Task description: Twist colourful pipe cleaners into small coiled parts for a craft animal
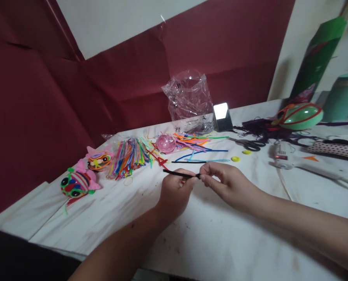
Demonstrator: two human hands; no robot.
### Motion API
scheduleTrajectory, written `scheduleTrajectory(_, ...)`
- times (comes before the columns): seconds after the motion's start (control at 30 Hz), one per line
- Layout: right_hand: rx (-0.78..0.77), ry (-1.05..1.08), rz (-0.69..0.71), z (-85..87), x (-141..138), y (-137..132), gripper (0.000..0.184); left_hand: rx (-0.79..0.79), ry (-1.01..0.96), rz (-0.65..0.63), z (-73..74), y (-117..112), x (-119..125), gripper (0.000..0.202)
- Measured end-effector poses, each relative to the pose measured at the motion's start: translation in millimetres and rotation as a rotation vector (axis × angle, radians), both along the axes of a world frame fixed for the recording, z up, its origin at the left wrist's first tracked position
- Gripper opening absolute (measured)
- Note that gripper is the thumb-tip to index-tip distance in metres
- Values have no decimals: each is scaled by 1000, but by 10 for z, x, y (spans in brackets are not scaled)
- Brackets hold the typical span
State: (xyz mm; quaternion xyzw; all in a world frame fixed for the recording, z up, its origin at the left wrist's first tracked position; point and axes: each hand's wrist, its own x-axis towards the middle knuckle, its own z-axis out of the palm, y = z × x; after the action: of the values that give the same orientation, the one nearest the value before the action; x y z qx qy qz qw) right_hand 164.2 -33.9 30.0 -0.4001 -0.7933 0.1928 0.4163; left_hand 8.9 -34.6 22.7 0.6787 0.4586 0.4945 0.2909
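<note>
A black pipe cleaner [178, 173] stretches between my two hands over the middle of the table. My left hand [176, 191] is closed on it, thumb and fingers pinching near its right part, while its free end points left. At the right end, my right hand [221, 177] pinches the tip, where the black looks curled or bunched. Just beyond lies another black pipe cleaner [188, 162], with blue ones [209, 150] behind it. A red pipe-cleaner shape [161, 161] lies past my left hand.
Bundled coloured pipe cleaners [131, 158], a pink plastic half-ball [166, 143] and two decorated fish-like crafts [78, 182] are at left. Right are scissors [248, 143], yellow discs [235, 159], a white glue gun [282, 156] and a green balloon-shaped craft [302, 116]. A clear bag [188, 93] stands behind.
</note>
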Motion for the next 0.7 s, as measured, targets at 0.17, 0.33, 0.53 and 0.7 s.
scheduleTrajectory(0.17, 222, -221, 88, -7, 54, 20, 14, 198, 216, -62, 12, 27, -35, 7)
scheduleTrajectory(0.33, -54, -20, 59, 13, 16, 22, 15, 140, 85, -66, 6, 24, -40, 4)
scheduleTrajectory(0.53, -299, 292, 57, -23, -76, 6, 19, -163, -375, -101, -66, 16, 45, 9)
scheduleTrajectory(0.7, -222, 245, 5, -67, -97, -52, 22, -155, -392, -107, -89, -11, 85, 9)
